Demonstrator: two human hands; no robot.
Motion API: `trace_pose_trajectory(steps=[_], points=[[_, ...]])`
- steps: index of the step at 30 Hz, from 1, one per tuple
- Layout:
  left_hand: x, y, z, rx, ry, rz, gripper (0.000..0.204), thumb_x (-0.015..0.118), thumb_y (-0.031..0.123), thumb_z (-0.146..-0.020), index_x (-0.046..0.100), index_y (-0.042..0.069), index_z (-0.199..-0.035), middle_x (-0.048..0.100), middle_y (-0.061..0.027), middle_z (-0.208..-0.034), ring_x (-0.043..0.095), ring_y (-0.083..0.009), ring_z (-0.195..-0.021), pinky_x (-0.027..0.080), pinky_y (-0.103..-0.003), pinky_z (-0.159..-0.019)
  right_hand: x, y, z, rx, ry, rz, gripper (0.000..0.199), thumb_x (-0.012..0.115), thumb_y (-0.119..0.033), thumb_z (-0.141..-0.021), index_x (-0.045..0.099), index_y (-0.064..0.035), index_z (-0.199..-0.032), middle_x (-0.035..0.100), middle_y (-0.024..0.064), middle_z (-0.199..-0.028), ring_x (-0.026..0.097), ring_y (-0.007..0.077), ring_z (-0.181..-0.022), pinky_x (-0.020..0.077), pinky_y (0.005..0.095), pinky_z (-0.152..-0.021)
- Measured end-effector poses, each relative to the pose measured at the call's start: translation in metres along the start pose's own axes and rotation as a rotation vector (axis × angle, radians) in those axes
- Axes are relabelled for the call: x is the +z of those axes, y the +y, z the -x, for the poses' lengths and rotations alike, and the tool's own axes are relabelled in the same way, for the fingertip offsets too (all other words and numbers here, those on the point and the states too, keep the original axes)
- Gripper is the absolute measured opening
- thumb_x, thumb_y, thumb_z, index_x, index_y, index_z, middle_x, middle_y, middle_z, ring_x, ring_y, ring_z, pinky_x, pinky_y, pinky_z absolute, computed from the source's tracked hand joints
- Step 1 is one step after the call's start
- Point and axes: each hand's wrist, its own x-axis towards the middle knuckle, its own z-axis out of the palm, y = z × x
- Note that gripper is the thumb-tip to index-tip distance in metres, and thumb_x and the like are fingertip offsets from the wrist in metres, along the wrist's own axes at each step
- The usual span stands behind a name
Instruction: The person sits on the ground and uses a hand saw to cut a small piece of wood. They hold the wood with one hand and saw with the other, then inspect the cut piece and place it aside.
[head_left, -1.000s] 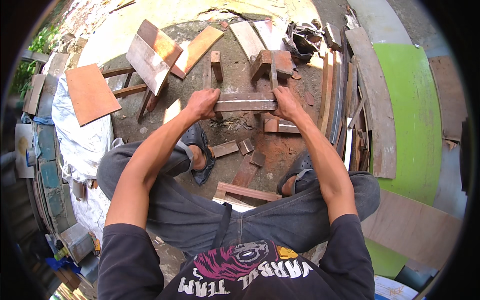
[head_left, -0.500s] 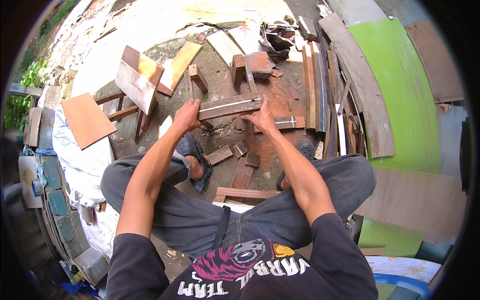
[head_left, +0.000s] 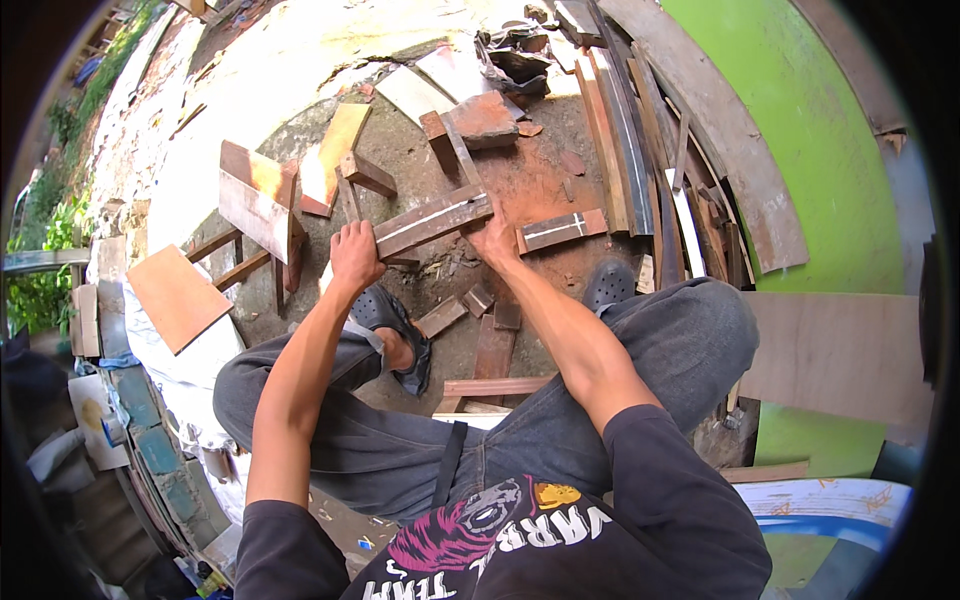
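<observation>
Brown wood makes the frame (head_left: 432, 225) look stiff and moderately heavy, steadiest held by its ends, where the left hand (head_left: 356, 258) and right hand (head_left: 493, 240) both grasp it, out beyond the clogs (head_left: 608, 284); a reddish slab (head_left: 487, 122) behind and offcuts (head_left: 440, 317) on the near side could hamper turning it

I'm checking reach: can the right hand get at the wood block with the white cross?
Probably yes: the wood block lies beside the right hand, unobstructed, though that hand holds the wooden frame.
</observation>
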Motion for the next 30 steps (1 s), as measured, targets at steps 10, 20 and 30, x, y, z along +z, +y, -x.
trace_pose_trajectory(steps=[10, 20, 30], points=[[0.003, 0.003, -0.001, -0.051, -0.019, 0.2, 0.061, 0.082, 0.013, -0.064, 0.046, -0.003, -0.11, 0.053, -0.0249, -0.115, 0.053, -0.0448, -0.112, 0.048, -0.05, -0.095, -0.014, -0.002, 0.003, -0.05, 0.044, 0.101, 0.082, 0.079, -0.01, -0.075, 0.04, -0.0003, -0.146, 0.062, 0.0304, -0.121, 0.063, 0.0456, -0.11, 0.0516, 0.0468, -0.094], [0.002, 0.004, -0.001, -0.057, -0.028, 0.178, 0.059, 0.08, 0.01, -0.065, 0.046, -0.002, -0.111, 0.054, -0.0232, -0.116, 0.056, -0.044, -0.111, 0.051, -0.05, -0.092, -0.008, 0.005, 0.006, -0.097, 0.102, -0.002, 0.077, 0.08, -0.011, -0.075, 0.046, -0.0003, -0.143, 0.063, 0.0268, -0.122, 0.064, 0.0414, -0.111, 0.0516, 0.0438, -0.094], [0.003, 0.005, -0.003, -0.055, -0.018, 0.179, 0.057, 0.08, 0.011, -0.066, 0.046, -0.002, -0.11, 0.054, -0.0237, -0.114, 0.056, -0.0439, -0.11, 0.051, -0.049, -0.091, -0.012, -0.005, 0.012, -0.03, 0.052, 0.053, 0.082, 0.08, -0.013, -0.076, 0.042, 0.0003, -0.147, 0.064, 0.0279, -0.116, 0.064, 0.0433, -0.108, 0.0512, 0.0451, -0.093]])
